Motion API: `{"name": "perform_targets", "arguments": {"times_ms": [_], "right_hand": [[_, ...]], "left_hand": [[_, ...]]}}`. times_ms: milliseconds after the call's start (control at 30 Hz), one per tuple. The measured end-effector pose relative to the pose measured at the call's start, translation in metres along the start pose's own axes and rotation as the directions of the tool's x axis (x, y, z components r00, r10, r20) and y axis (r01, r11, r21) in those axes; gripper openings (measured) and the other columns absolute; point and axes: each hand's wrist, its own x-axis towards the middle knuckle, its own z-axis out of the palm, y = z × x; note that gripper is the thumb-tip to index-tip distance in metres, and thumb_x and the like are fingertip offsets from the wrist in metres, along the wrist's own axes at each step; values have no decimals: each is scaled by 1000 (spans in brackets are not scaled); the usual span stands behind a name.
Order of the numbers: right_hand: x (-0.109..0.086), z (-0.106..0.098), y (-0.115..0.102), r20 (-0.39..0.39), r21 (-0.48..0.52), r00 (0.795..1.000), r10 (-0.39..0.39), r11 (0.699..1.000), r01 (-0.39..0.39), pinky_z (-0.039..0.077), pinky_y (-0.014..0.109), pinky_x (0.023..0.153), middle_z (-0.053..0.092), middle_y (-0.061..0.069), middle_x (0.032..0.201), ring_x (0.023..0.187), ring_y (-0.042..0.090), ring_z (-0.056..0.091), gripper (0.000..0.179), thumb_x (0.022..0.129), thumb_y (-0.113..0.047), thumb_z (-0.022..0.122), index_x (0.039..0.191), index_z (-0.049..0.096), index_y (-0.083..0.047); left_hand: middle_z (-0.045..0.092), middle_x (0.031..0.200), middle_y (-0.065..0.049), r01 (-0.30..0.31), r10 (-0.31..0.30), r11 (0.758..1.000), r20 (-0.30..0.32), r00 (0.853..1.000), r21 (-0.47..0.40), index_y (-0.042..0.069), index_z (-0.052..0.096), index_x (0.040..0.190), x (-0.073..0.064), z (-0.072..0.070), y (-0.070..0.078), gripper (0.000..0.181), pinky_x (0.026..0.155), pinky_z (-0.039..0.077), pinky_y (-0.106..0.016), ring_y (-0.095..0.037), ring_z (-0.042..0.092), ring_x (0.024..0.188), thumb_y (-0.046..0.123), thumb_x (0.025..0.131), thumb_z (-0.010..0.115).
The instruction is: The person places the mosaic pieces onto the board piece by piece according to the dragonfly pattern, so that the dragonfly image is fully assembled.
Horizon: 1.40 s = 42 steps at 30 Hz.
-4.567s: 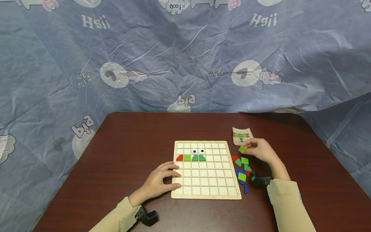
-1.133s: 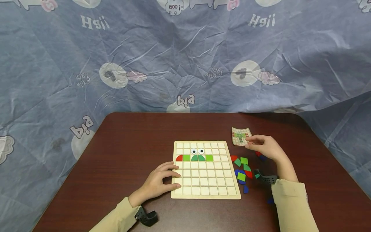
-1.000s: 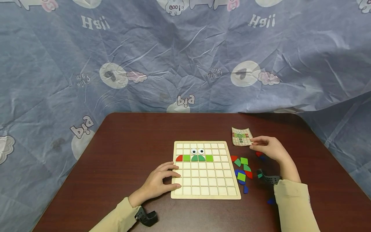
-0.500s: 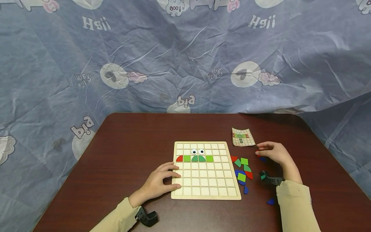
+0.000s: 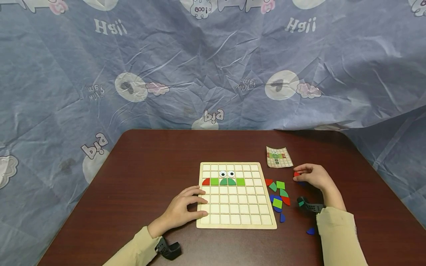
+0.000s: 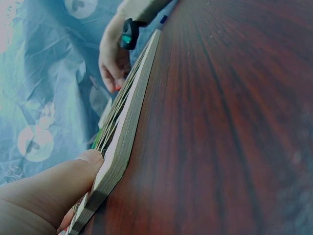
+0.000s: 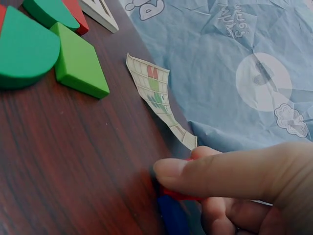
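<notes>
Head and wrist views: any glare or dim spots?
Head: soft sheen on the table near the bottom edge; left wrist: patterned cloth washed out toward upper left; right wrist: dim around the red piece that the right hand pinches.

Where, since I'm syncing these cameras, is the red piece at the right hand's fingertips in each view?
Head: red piece, right of centre.
Left wrist: red piece, small, upper left.
Right wrist: red piece, below centre, partly hidden.
Shared landmark: the right hand, pinching it.
</notes>
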Motion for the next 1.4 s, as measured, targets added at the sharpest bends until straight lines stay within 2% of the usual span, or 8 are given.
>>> {"name": "perform_targets", "arguments": {"times_ms": [167,333,467,600,833,1033,1233,1400], "right_hand": [[-1,-1,-5,-27,19,999,-20,1000,21,48,27,70,68,9,91,78,13,59,44,81,-22,75,112,62,6],[-3,-1,-18,-46,32,995,-89,995,90,51,29,69,66,10,92,79,16,59,47,84,-29,73,116,62,4],[-4,3,-33,-6,68,989,-147,987,147,54,36,73,66,15,97,83,26,62,44,87,-28,69,115,61,4],[-5,9,-49,31,78,983,-180,981,177,52,40,77,66,15,99,87,25,62,39,87,-28,68,110,62,3],[-4,25,-68,140,185,960,-242,959,215,55,41,79,66,16,98,90,30,64,33,88,-14,64,116,59,4],[-1,43,-78,216,262,942,-256,945,197,56,44,76,66,18,97,86,34,65,29,88,-15,66,109,60,4],[-3,58,-87,214,191,950,-227,964,188,52,40,71,69,14,89,82,29,63,27,86,-23,70,100,64,-1],[-1,70,-89,233,165,950,-207,971,171,52,39,71,69,11,86,79,25,65,24,86,-21,69,99,66,-1]], "left_hand": [[56,125,6,0,0,1000,-1,1000,8,24,71,103,0,1,-1,30,98,43,-46,-21,39,131,46,82,69],[56,126,6,6,-6,1000,6,1000,-2,25,71,104,0,0,0,31,98,43,-46,-20,38,131,46,82,70],[56,126,5,11,-10,1000,7,1000,-6,25,71,103,0,-1,0,31,99,42,-46,-19,38,131,46,82,70],[56,126,5,10,-10,1000,7,1000,-1,25,71,103,0,-1,0,31,99,42,-46,-19,38,131,46,81,70],[56,125,6,9,-9,1000,4,1000,-2,25,71,103,0,0,0,30,99,42,-47,-19,38,131,46,81,70],[56,126,6,8,-8,1000,2,1000,3,26,71,103,0,0,0,30,99,42,-47,-19,38,131,46,81,70],[56,125,6,6,-6,1000,0,1000,9,25,71,103,0,0,0,30,99,42,-46,-19,38,131,46,82,70],[56,125,5,2,-2,1000,0,1000,6,24,71,103,0,0,0,29,98,42,-47,-20,39,131,45,81,71]]}}
